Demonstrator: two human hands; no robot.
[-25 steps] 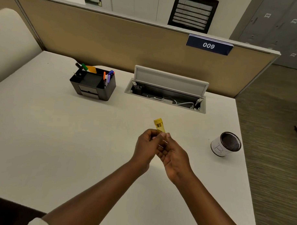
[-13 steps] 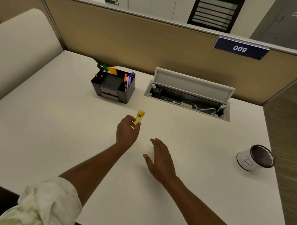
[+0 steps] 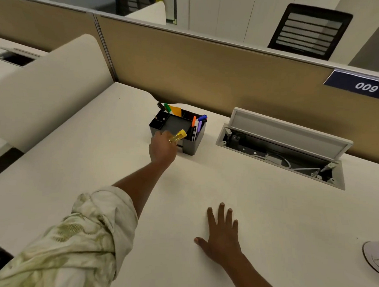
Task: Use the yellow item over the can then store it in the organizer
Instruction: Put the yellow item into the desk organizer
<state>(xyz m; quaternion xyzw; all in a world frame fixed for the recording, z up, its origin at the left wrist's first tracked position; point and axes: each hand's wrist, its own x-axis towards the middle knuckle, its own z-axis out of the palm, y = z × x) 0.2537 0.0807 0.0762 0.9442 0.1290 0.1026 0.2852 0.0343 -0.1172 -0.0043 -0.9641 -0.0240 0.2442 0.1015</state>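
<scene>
My left hand (image 3: pixel 162 148) is stretched far forward and holds a small yellow item (image 3: pixel 178 136) at its fingertips. The item hangs just over the front rim of the black desk organizer (image 3: pixel 190 146), above its wide middle compartment. Several markers and a yellow note stand in the organizer's side and back slots. My right hand (image 3: pixel 221 234) lies flat on the white desk, fingers spread, holding nothing. Only the white edge of the can (image 3: pixel 374 256) shows at the far right border.
An open cable hatch (image 3: pixel 287 134) with wires sits in the desk right of the organizer. A tan partition (image 3: pixel 208 64) with a blue 009 tag runs along the back. A rounded cream divider (image 3: pixel 46 84) stands on the left.
My left hand carried the yellow item forward from mid-desk to the organizer's front rim. My right hand let go, dropped and settled flat on the desk. The view swung left, pushing the can to the frame's edge.
</scene>
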